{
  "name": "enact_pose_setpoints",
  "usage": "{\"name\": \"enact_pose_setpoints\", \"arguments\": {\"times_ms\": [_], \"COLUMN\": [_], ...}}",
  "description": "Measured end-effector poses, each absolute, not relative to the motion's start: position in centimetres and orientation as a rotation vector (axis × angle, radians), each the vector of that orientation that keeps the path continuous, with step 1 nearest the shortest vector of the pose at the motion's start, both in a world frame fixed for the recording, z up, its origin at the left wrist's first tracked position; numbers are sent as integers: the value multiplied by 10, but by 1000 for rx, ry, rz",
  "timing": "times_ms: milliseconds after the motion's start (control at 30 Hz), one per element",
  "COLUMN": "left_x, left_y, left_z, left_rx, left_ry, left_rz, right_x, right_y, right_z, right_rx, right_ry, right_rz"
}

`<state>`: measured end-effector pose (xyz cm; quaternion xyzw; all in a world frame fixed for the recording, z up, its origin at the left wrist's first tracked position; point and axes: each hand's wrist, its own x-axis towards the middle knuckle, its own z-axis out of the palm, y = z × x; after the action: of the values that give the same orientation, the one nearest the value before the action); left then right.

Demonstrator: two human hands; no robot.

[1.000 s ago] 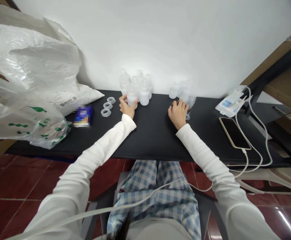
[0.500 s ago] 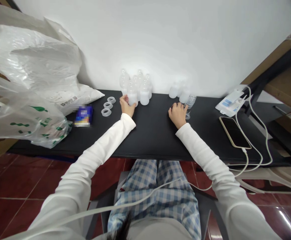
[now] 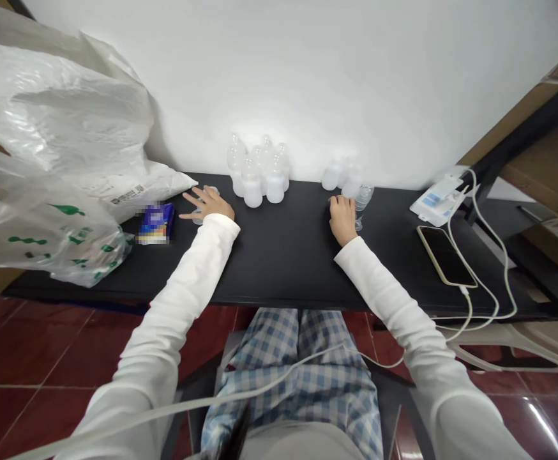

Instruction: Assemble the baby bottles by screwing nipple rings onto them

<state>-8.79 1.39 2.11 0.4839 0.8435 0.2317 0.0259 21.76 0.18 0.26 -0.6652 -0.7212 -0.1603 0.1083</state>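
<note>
My left hand (image 3: 211,204) is open, its fingers spread over the translucent rings (image 3: 198,220) on the black table, partly hiding them. To its right stands a close group of several frosted baby bottles (image 3: 253,191) with clear domed tops, upright against the wall. My right hand (image 3: 342,219) has its fingers bent and close together, beside several frosted bottle bodies (image 3: 331,177) without tops. Its fingertips are hidden, so what it holds, if anything, does not show. Just right of those fingers are clear domed caps (image 3: 365,195) and a small clear teat-like piece (image 3: 359,223).
On the left are a large white plastic bag (image 3: 68,108), a clear bag with green print (image 3: 82,246) and a blue packet (image 3: 157,223). At right lie a phone (image 3: 446,255) with a white cable (image 3: 504,255) and a white-blue box (image 3: 437,201).
My left hand has let go of a bottle in the upright group and moved left, spreading over the rings. My right hand stays by the bottle bodies, its fingers drawn closer together.
</note>
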Motion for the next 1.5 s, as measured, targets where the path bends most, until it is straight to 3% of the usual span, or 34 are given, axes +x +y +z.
{"name": "enact_pose_setpoints", "arguments": {"times_ms": [400, 667, 1000, 1267, 1400, 1500], "left_x": [-58, -59, -23, 5, 26, 41], "left_y": [5, 4, -25, -37, -22, -6], "left_z": [16, 18, 36, 24, 13, 9], "left_rx": [1752, 1690, 2057, 2062, 1563, 1059], "left_ry": [2469, 2613, 2221, 1507, 1226, 1025], "left_rz": [746, 623, 426, 805, 1150, 1202], "right_x": [229, 235, 241, 235, 235, 236], "right_y": [19, 26, 29, 27, 29, 31], "right_z": [1, -5, -2, 4, 3, 1], "right_rx": [-1830, -1723, -1609, -1658, -1620, -1592], "right_ry": [-2162, -2126, -2179, -2215, -2242, -2241], "right_rz": [-334, -277, -250, -227, -222, -232]}}
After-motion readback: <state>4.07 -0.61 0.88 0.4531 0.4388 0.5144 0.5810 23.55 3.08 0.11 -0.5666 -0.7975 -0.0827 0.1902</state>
